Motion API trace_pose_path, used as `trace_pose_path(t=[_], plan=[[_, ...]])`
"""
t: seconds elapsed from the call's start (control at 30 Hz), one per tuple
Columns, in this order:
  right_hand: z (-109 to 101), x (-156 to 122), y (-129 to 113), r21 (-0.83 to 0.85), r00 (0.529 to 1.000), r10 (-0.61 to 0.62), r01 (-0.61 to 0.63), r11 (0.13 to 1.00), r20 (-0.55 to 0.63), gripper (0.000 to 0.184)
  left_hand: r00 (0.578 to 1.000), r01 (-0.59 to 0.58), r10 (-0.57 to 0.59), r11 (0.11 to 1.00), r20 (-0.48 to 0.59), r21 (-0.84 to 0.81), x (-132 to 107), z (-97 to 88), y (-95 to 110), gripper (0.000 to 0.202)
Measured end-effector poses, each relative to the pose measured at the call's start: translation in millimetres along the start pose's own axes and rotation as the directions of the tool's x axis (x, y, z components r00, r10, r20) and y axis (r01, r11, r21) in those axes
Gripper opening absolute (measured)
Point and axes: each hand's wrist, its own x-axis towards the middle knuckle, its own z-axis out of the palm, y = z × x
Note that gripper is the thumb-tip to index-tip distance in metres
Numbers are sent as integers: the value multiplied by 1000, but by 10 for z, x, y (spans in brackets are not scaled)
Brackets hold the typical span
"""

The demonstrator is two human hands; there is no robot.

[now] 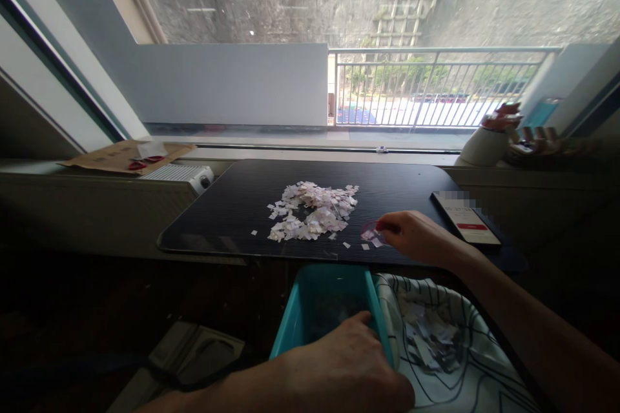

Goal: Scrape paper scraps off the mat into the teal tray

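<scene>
My right hand is over the right front of the dark table, its fingers pinched together. Beside the fingertips are a thin pinkish loop and a few loose paper scraps. What the pinch holds, if anything, is too small to make out. To its left lies a heap of small cut paper pieces, pale white to pinkish. My left hand is closed over the right rim of a teal bin below the table edge. The bin's inside is dark, and its contents are unclear.
A phone lies at the table's right end. A patterned fabric-lined container holding paper strips stands right of the bin. Red-handled scissors rest on brown cardboard at left. A white vase stands by the window.
</scene>
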Motion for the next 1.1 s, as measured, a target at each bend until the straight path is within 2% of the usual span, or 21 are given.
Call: trace_pose_path(t=[0.1, 0.2, 0.37, 0.47, 0.6, 0.67, 0.8, 0.93, 1.1], plan=[[79, 16, -78, 120, 997, -73, 68, 990, 38, 30, 1000, 14, -14, 1000, 7, -18, 20, 9, -2, 24], [91, 26, -72, 77, 997, -59, 56, 995, 42, 29, 999, 35, -35, 999, 0, -35, 6, 26, -6, 23], [-59, -40, 208, -57, 999, 44, -44, 997, -4, 27, 992, 104, -107, 993, -61, -53, -80, -10, -2, 21], [-88, -85, 342, -42, 999, 42, -43, 998, -27, 29, 984, 152, -160, 984, -80, -91, -129, -85, -25, 25], [-79, -124, 423, 2, 1000, 12, -12, 1000, 24, 27, 985, 157, -168, 973, -51, -172, -182, -148, -95, 25], [-76, -114, 452, 23, 1000, 23, -23, 999, -2, 27, 978, 181, -198, 964, -69, -195, -199, -147, -120, 24], [-1, -13, 510, 58, 994, 15, -9, 998, -105, 30, 961, 225, -256, 945, -108, -238, -201, -113, -143, 30], [147, 73, 579, 98, 993, -31, 42, 994, -110, 32, 956, 225, -264, 941, -130, -253, -197, -95, -154, 32], [228, 2, 630, 143, 988, -121, 134, 980, -98, 33, 962, 222, -254, 941, -102, -254, -223, -106, -205, 32]])
